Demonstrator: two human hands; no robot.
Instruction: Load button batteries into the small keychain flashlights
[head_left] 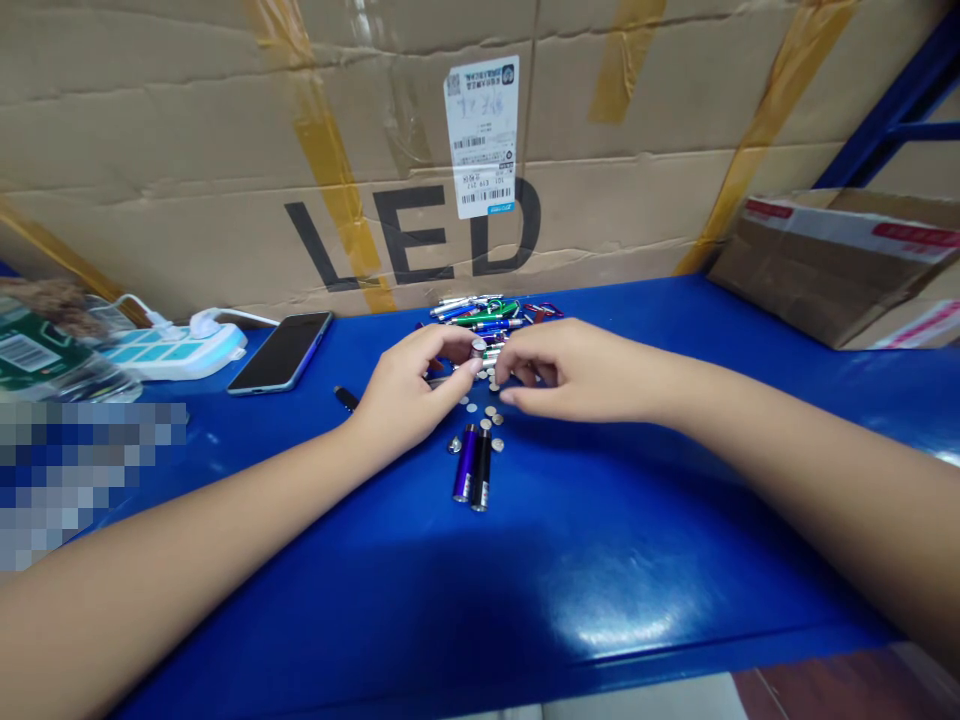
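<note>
Both hands bunched over the blue shelf [600,600], left hand [409,390] pinching a tiny silver cap [478,349], right hand [577,375] curled by loose button batteries [491,412]: easy to bump away or lose under the mini flashlights [472,465].

Glossy blue shelf [615,600]. At centre: loose button cells [491,412], two small tubes [472,468] lying side by side. Toward 12 o'clock: heap of coloured mini flashlights [491,312]. Toward 10 o'clock: phone [281,351], power strip [180,350]. At 2 o'clock: cardboard box [840,265].
</note>
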